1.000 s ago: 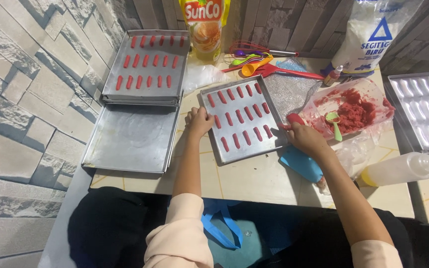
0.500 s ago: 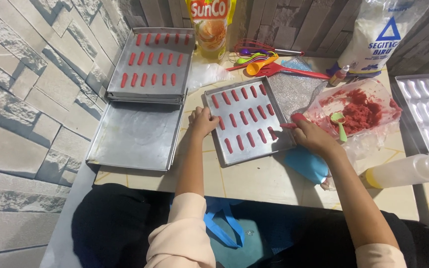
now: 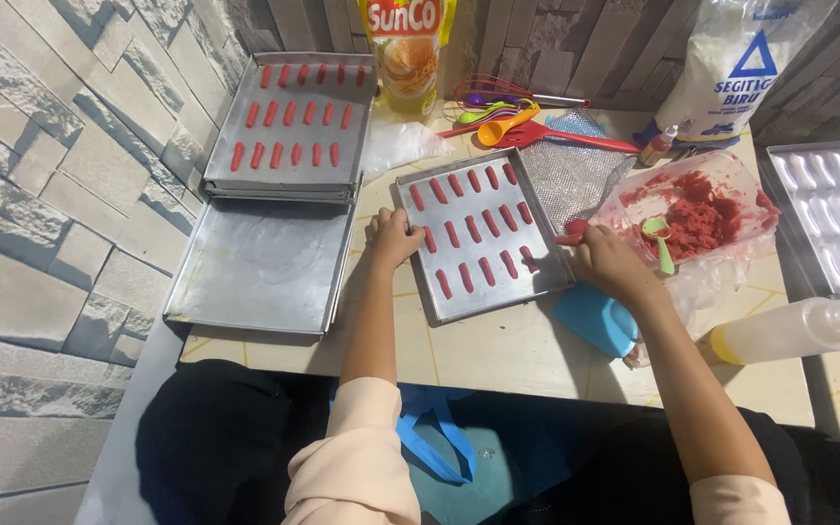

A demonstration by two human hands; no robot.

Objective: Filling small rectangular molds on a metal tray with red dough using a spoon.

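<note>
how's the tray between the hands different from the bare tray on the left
The tray between the hands carries rows of short red dough strips; the bare tray carries none. The first lies turned at an angle, with the left hand on its left edge and the right hand at its right edge; no hand touches the second, and another filled tray overlaps its far end. Both are rectangular, shallow grey metal.

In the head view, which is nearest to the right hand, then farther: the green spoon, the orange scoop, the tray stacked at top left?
From the right hand:
1. Green spoon, just right, in the red dough.
2. Orange scoop, up and left, near the wall.
3. Stacked tray, far left.
</note>
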